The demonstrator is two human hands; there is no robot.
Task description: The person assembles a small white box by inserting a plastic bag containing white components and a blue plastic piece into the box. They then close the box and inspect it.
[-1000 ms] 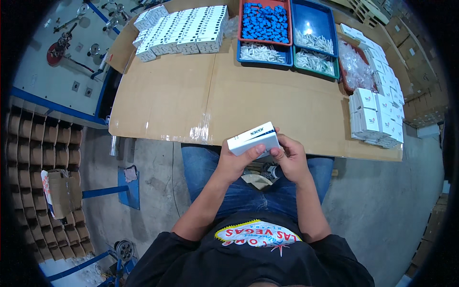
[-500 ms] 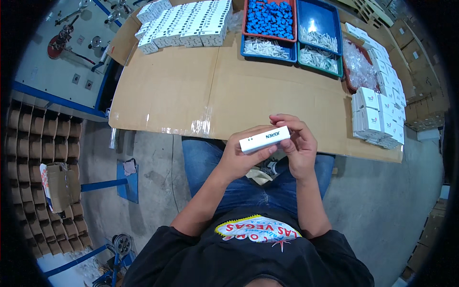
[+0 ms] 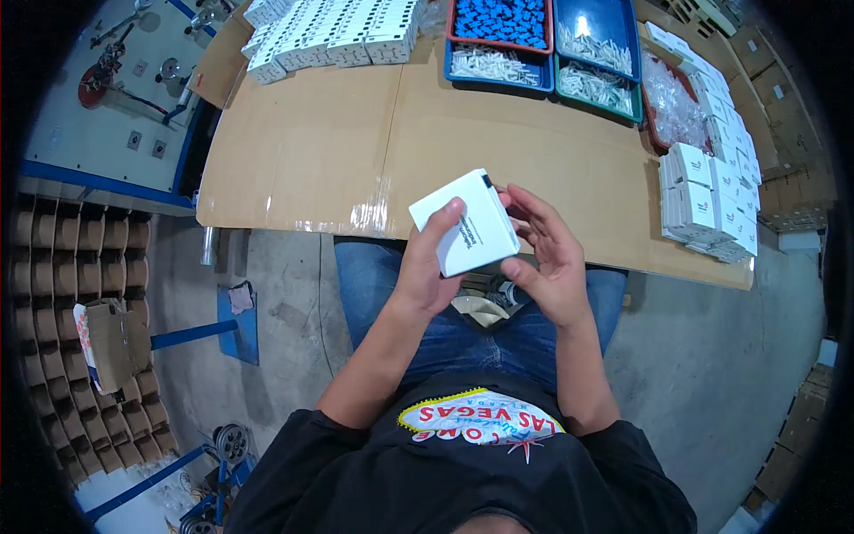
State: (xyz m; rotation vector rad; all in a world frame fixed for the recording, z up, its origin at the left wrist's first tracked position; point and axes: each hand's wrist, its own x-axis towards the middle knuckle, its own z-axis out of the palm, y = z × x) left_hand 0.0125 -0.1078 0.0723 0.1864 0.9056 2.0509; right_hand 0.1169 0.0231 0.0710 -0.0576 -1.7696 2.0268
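Note:
My left hand (image 3: pixel 423 271) grips a small flat white box (image 3: pixel 480 200) over my lap, just off the table's near edge. Its thumb lies across the broad printed face, while the other fingers are hidden underneath. A dark mark shows at the box's far corner. Close by the box's right edge is my right hand (image 3: pixel 559 276), fingers spread and curved. Its thumb is at the near right corner; whether it touches the box I cannot tell.
Cardboard covers the table (image 3: pixel 302 160). Rows of white boxes (image 3: pixel 334 40) stand far left. Trays hold blue pieces (image 3: pixel 500 22) and white plugs (image 3: pixel 494 67). At right are a tray of clear plastic bags (image 3: pixel 669 102) and stacked white boxes (image 3: pixel 707 200).
The box has turned from its narrow side to its broad printed face. My left thumb has moved onto that face, and my right fingers have come away from the box and spread.

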